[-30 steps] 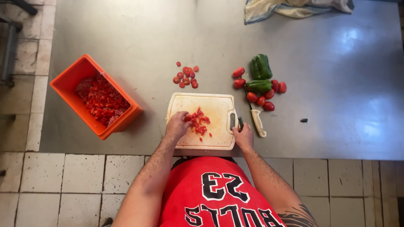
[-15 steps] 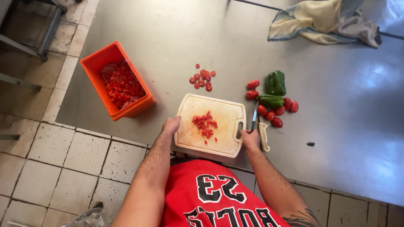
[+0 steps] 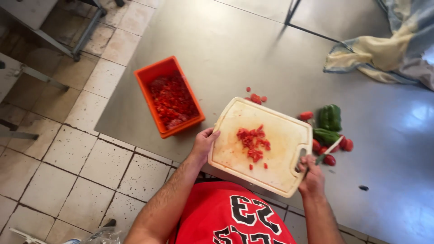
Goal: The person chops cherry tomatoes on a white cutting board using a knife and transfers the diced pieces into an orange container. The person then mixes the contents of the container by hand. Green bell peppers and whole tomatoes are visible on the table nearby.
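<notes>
Both hands hold the board (image 3: 271, 149): the left hand (image 3: 203, 142) is closed on its left edge, fingers curled over the rim, and the right hand (image 3: 312, 176) is closed on the lower right corner by the handle slot, with a knife (image 3: 329, 151) also caught in that grip, blade pointing up and right. The board sits in the middle of the frame, tilted and, by its look, lifted off the counter (image 3: 226, 54), carrying a small heap of diced red pieces (image 3: 253, 140). The step in hand seems to be carrying the cut pieces away from the cutting spot; the orange crate (image 3: 153, 74), left of the board and already part full of the same dice, is the nearest container, so the next move would call for keeping the board level until it is over something. Right of the board lie green peppers (image 3: 329, 118) and red tomatoes (image 3: 330, 159), with a few red bits (image 3: 255, 97) just above it. The counter is dull steel; a crumpled cloth (image 3: 384, 54) lies at upper right. Pale, worn floor tiles (image 3: 68, 171) fill the left and bottom.
</notes>
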